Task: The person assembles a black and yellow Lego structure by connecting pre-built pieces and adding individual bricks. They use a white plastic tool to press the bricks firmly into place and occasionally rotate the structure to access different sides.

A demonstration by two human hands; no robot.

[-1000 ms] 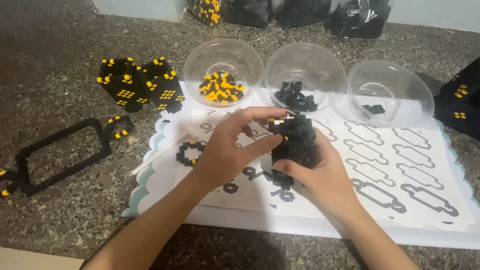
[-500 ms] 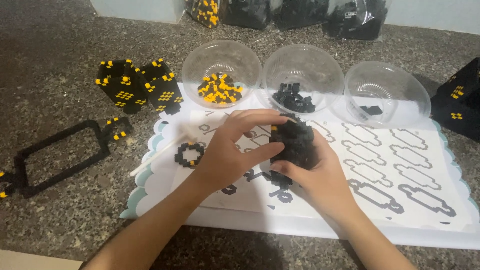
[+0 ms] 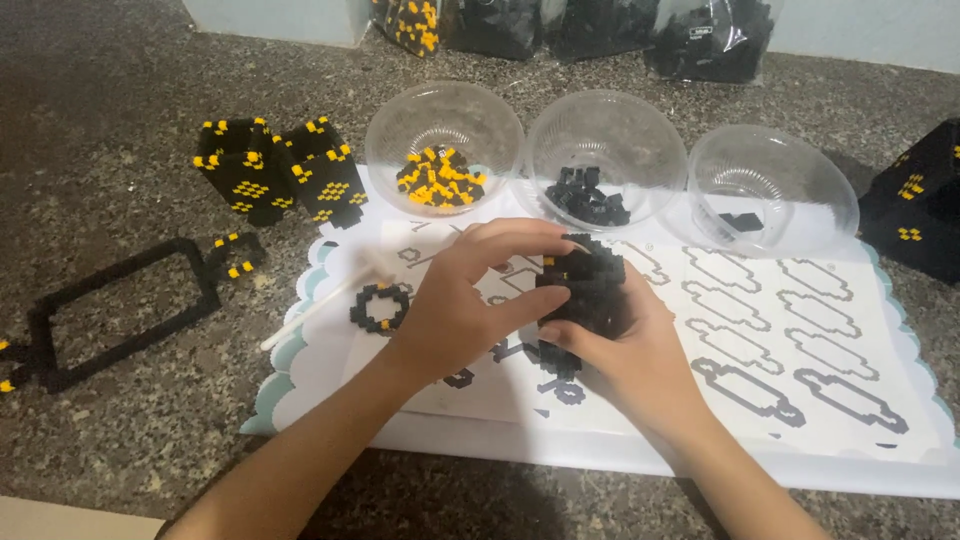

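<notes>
A black block model [image 3: 590, 290], built of small bricks with a speck of yellow showing at its top edge, is held between both hands above a printed instruction sheet [image 3: 800, 350]. The right hand [image 3: 630, 355] is cupped under and behind the model, its fingers closed on the lower side; the left hand [image 3: 470, 300] is closed on the model's near face, with the thumb pressed against the front and the fingers curled over the top. Just left of the left hand, a small black ring of bricks with yellow dots [image 3: 380, 307] is seen lying on the sheet, and a thin white stick [image 3: 320, 310] is laid slantwise beside it. Beyond the hands, three clear bowls are lined up: a bowl of yellow and black pieces [image 3: 440, 130], a bowl of black pieces [image 3: 600, 145] and a nearly bare bowl [image 3: 775, 180] holding a few black bits. Further left of the left hand, two black-and-yellow block towers [image 3: 280, 175] are laid on the stone counter [image 3: 120, 100], and a flat black rectangular frame [image 3: 110, 310] is set well apart. Far to the right of the right hand, another black block structure [image 3: 920, 205] is partly cut off by the picture's edge.
</notes>
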